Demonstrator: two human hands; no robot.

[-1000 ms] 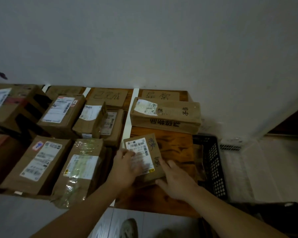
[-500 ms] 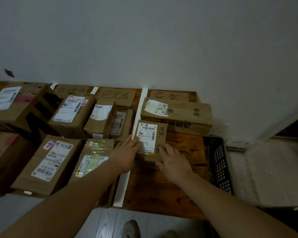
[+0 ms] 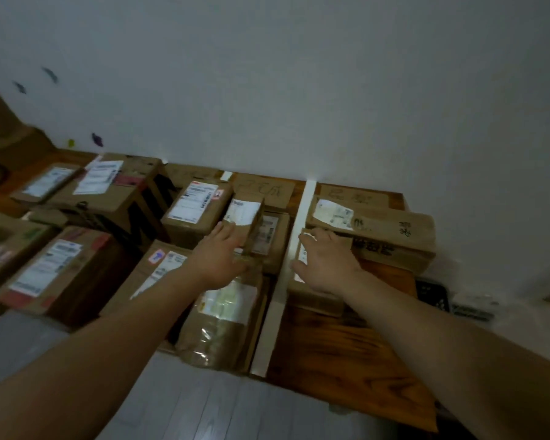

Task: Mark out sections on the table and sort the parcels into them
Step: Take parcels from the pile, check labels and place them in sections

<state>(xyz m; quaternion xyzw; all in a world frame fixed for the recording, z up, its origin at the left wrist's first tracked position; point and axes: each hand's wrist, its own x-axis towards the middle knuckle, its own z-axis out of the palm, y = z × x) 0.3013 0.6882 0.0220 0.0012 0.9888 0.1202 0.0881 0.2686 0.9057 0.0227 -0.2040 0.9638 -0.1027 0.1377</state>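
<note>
Lying under flat, released right hand (image 3: 326,265): parcel (image 3: 313,300), stiff small carton, likely light; take by side edges. Left hand (image 3: 218,258) released.

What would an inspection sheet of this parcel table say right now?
Surface: wooden table, split by a white tape strip.
Job's things: small parcel right of the strip, before a long box; other parcels left of it; cardboard signs by the wall.
Clutter: nothing seen.
Hands: right hand rests flat on the small parcel; left hand, fingers straight, over the other parcels.
Cables: nothing seen.
Surroundings: white wall, black crate, grey floor.
</note>
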